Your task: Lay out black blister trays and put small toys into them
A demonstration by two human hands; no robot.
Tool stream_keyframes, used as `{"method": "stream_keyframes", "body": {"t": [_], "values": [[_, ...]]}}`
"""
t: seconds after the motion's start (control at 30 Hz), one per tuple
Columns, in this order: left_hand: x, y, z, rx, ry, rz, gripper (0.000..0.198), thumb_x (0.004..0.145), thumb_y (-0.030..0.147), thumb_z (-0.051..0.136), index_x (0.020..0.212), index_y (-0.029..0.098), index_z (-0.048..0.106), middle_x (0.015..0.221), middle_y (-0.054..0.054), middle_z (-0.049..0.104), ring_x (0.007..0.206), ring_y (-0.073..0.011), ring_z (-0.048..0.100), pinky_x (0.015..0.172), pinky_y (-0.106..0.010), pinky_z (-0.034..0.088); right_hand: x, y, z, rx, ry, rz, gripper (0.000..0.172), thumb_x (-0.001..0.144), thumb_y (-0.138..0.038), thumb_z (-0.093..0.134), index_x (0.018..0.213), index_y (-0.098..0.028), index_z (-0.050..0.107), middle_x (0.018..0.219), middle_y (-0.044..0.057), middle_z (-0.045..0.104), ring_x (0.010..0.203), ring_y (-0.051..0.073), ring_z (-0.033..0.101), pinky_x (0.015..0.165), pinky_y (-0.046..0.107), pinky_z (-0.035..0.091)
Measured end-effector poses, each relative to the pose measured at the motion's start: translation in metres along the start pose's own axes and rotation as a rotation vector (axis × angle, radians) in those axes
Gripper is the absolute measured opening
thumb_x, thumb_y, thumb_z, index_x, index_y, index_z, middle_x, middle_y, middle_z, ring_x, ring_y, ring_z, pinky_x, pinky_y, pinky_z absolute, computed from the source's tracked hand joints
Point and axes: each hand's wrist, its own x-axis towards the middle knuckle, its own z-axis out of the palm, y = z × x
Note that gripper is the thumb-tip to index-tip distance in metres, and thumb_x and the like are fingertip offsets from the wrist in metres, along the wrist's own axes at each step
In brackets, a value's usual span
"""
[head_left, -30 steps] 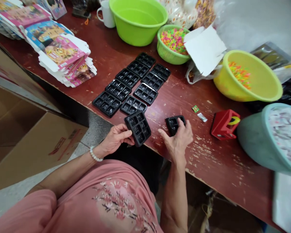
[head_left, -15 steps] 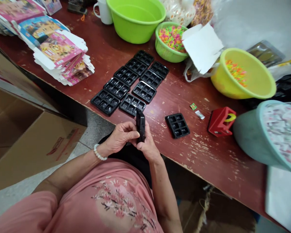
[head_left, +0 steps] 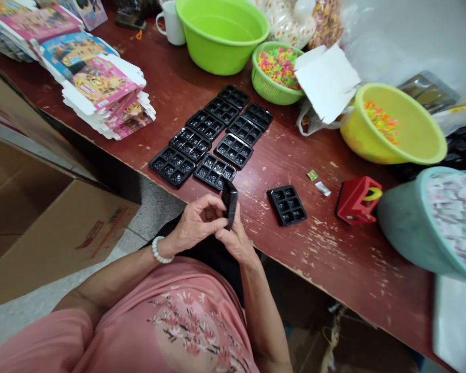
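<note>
Both my hands are at the table's front edge, holding a black plastic tray (head_left: 230, 202) on edge between them; whether it is one tray or a small stack, I cannot tell. My left hand (head_left: 194, 224) has its thumb and fingers closed on the tray's left side. My right hand (head_left: 237, 239) grips it from the right, most of its fingers hidden behind it. Just beyond lie several six-pocket black trays (head_left: 190, 144) in two rows. Another black tray (head_left: 286, 205) lies apart to the right.
Flattened printed boxes (head_left: 108, 88) are piled at left. Along the back stand a green basin (head_left: 222, 49), a green basket (head_left: 274, 93) of colourful small pieces and a yellow bowl (head_left: 411, 140). At right are a red tape dispenser (head_left: 355, 202) and a blue-green tub (head_left: 402, 217) of small packets.
The held tray has tilted, its upper end now leaning right, and my left fingers have shifted along it. The whole view has moved slightly; the things on the table stay put.
</note>
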Motion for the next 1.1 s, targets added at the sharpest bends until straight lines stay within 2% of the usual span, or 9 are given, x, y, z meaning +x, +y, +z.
{"method": "stream_keyframes", "body": {"t": [0.17, 0.27, 0.37, 0.47, 0.6, 0.67, 0.83, 0.97, 1.1], "values": [[0.002, 0.008, -0.008, 0.249, -0.083, 0.108, 0.006, 0.083, 0.021, 0.077, 0.078, 0.018, 0.074, 0.081, -0.002, 0.067, 0.078, -0.0151, 0.060, 0.073, -0.025, 0.047, 0.005, -0.001, -0.013, -0.334, 0.109, -0.147, 0.118, 0.072, -0.081, 0.078, 0.164, -0.029, 0.027, 0.165, 0.013, 0.034, 0.155, 0.036, 0.030, 0.131, 0.059, 0.023], [0.001, 0.005, -0.011, 0.173, -0.081, 0.035, 0.010, 0.083, 0.023, 0.077, 0.077, 0.017, 0.071, 0.079, -0.002, 0.068, 0.074, -0.0148, 0.062, 0.071, -0.025, 0.050, 0.002, -0.001, -0.018, -0.238, 0.143, -0.145, 0.103, 0.073, -0.072, 0.082, 0.157, -0.029, 0.040, 0.157, 0.011, 0.047, 0.147, 0.035, 0.044, 0.126, 0.056, 0.035], [-0.005, -0.004, -0.019, -0.010, 0.001, -0.098, 0.021, 0.082, 0.031, 0.083, 0.078, 0.016, 0.069, 0.072, -0.001, 0.067, 0.064, -0.0137, 0.064, 0.065, -0.025, 0.055, -0.001, -0.005, -0.027, -0.108, 0.289, -0.128, 0.085, 0.079, -0.066, 0.079, 0.149, -0.029, 0.047, 0.144, 0.009, 0.061, 0.134, 0.033, 0.058, 0.116, 0.053, 0.047], [-0.017, -0.013, -0.032, -0.148, 0.123, -0.231, 0.029, 0.078, 0.036, 0.089, 0.084, 0.015, 0.069, 0.075, -0.002, 0.072, 0.063, -0.0144, 0.068, 0.065, -0.027, 0.060, 0.008, -0.014, -0.053, -0.204, 0.360, -0.115, 0.091, 0.077, -0.062, 0.082, 0.152, -0.030, 0.043, 0.147, 0.010, 0.059, 0.134, 0.034, 0.058, 0.116, 0.055, 0.047], [-0.034, -0.021, -0.049, -0.268, 0.201, -0.397, 0.037, 0.079, 0.038, 0.091, 0.095, 0.014, 0.067, 0.082, -0.006, 0.076, 0.070, -0.0177, 0.074, 0.069, -0.030, 0.064, 0.052, -0.027, -0.123, -0.658, 0.432, -0.094, 0.099, 0.071, -0.051, 0.087, 0.156, -0.027, 0.043, 0.157, 0.014, 0.047, 0.144, 0.038, 0.045, 0.121, 0.063, 0.036], [-0.040, -0.024, -0.052, -0.297, 0.235, -0.443, 0.040, 0.078, 0.036, 0.092, 0.098, 0.015, 0.066, 0.084, -0.004, 0.076, 0.072, -0.0185, 0.075, 0.069, -0.031, 0.066, 0.084, -0.030, -0.166, -0.923, 0.477, 0.052, 0.099, 0.066, -0.043, 0.090, 0.154, -0.028, 0.047, 0.158, 0.016, 0.045, 0.144, 0.043, 0.039, 0.115, 0.071, 0.036], [-0.042, -0.031, -0.049, -0.312, 0.295, -0.516, 0.047, 0.075, 0.038, 0.095, 0.104, 0.018, 0.063, 0.089, -0.001, 0.074, 0.075, -0.0203, 0.077, 0.066, -0.034, 0.067, 0.159, -0.028, -0.254, -1.134, 0.431, 0.273, 0.110, 0.060, -0.041, 0.095, 0.157, -0.032, 0.044, 0.162, 0.016, 0.037, 0.141, 0.049, 0.036, 0.109, 0.075, 0.037], [-0.034, -0.031, -0.050, -0.221, 0.328, -0.562, 0.048, 0.073, 0.045, 0.095, 0.099, 0.017, 0.065, 0.090, -0.002, 0.074, 0.075, -0.0205, 0.077, 0.064, -0.031, 0.066, 0.200, -0.024, -0.283, -1.112, 0.380, 0.226, 0.115, 0.060, -0.052, 0.096, 0.159, -0.027, 0.043, 0.168, 0.020, 0.027, 0.147, 0.052, 0.026, 0.114, 0.076, 0.032], [-0.028, -0.031, -0.050, -0.077, 0.346, -0.608, 0.049, 0.073, 0.053, 0.093, 0.088, 0.014, 0.069, 0.087, -0.006, 0.076, 0.073, -0.0194, 0.077, 0.062, -0.025, 0.063, 0.226, -0.027, -0.279, -1.158, 0.353, 0.241, 0.106, 0.070, -0.058, 0.091, 0.161, -0.033, 0.042, 0.174, 0.015, 0.021, 0.153, 0.052, 0.019, 0.116, 0.080, 0.025]]}}
